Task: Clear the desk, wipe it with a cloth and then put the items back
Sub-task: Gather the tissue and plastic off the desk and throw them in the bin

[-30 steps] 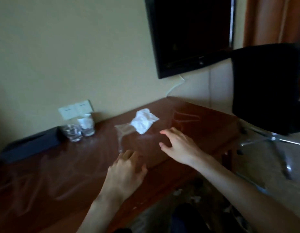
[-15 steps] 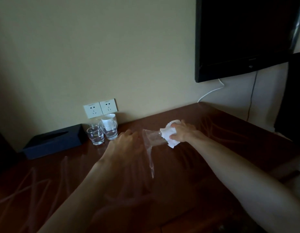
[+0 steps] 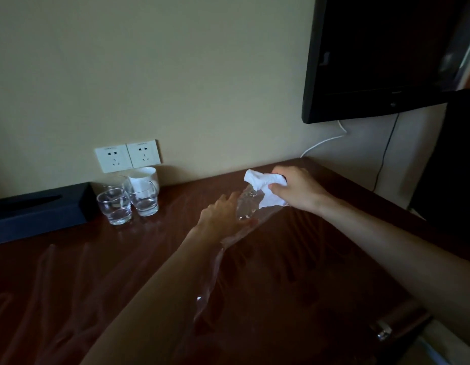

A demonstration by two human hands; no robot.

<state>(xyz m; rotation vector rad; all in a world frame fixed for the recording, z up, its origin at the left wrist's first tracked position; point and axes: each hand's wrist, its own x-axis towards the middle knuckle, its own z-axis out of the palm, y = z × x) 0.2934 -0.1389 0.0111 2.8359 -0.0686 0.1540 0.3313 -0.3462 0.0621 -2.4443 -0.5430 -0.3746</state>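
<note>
A dark red-brown wooden desk (image 3: 294, 272) fills the lower view. My right hand (image 3: 298, 191) grips a crumpled white cloth (image 3: 265, 187) near the desk's back edge. A clear plastic sheet (image 3: 226, 248) hangs from beneath the cloth and trails toward me over the desk. My left hand (image 3: 223, 217) reaches flat alongside it, fingers straight, touching the plastic's upper part. Two clear glasses (image 3: 115, 205) (image 3: 145, 198) and a white mug (image 3: 145, 176) stand at the back left, next to a black tissue box (image 3: 38, 209).
A black TV (image 3: 381, 54) hangs on the wall at upper right, with cables (image 3: 323, 142) running down behind the desk. Wall sockets (image 3: 128, 158) sit above the glasses. A dark chair back (image 3: 455, 159) is at the right edge. A metal drawer knob (image 3: 384, 333) shows lower right.
My right hand has reached forward, taken hold of the white cloth and lifted it slightly. My left hand moved forward onto the plastic sheet. The view swung left, toward the wall.
</note>
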